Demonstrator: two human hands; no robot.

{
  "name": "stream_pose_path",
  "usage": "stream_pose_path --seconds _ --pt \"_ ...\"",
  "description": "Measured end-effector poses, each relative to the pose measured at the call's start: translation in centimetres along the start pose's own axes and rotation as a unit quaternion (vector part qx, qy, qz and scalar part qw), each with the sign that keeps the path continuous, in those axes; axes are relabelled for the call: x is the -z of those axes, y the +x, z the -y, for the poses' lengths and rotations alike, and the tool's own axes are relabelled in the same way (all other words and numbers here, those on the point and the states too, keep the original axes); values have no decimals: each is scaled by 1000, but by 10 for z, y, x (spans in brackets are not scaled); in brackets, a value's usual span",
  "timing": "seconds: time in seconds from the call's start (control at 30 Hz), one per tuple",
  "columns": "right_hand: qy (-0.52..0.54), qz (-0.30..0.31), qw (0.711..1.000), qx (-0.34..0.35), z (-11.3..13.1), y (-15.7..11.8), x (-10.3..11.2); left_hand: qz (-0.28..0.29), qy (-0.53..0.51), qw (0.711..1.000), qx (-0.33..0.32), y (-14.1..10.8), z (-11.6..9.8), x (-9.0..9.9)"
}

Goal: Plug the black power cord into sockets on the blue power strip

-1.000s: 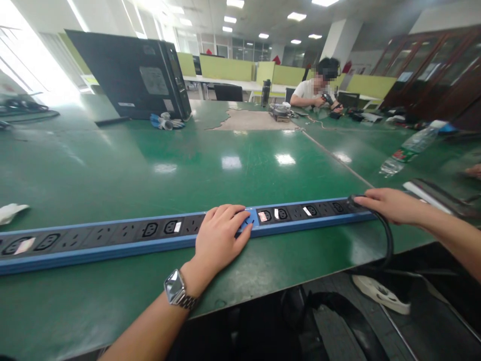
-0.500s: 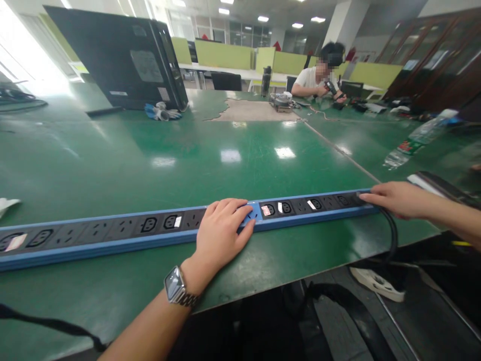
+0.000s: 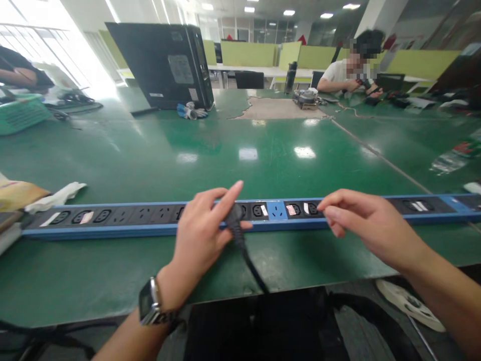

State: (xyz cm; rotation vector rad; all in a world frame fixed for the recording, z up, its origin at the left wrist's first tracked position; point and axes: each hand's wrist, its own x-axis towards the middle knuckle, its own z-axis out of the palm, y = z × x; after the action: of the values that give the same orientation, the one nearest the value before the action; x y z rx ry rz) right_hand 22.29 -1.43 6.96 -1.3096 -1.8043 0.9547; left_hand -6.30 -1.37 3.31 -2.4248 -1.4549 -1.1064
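Observation:
A long blue-edged power strip with black sockets and small stickers lies across the front of the table. My left hand, a watch on its wrist, is over the strip left of the blue socket and holds a black power plug between its fingers. From that plug a black cable runs down past the table edge. Right of the blue socket, my right hand hovers with loosely curled fingers and nothing visible in them. Its palm side is hidden.
A black computer case stands at the back left, gloves at its foot. A green basket is far left, a plastic bottle right. Across the table sits a person in white; another person's arm shows far left.
My right hand has come from the plug at the strip's right part toward the middle. My left hand has lifted off the blue socket and now holds a plug. The view has shifted.

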Motion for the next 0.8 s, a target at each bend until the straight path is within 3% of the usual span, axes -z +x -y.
stream_pose_path --seconds 0.1,0.2,0.33,0.43,0.6,0.8 --pt "-41 -133 989 -55 -45 5 17 30 -11 998 50 -4 37 20" --pt "-52 -220 971 -76 -73 5 18 87 -77 992 58 -7 52 20" --pt "-122 -283 951 -4 -81 3 3 128 -55 990 30 -7 56 9" --pt "-210 -325 920 69 -85 0 -10 171 -27 985 11 0 58 7" --pt "-317 -323 875 175 -94 -4 -21 206 -40 977 -20 8 63 8" --pt "-323 -316 875 172 -92 -4 -21 194 -19 978 -77 -5 67 12"
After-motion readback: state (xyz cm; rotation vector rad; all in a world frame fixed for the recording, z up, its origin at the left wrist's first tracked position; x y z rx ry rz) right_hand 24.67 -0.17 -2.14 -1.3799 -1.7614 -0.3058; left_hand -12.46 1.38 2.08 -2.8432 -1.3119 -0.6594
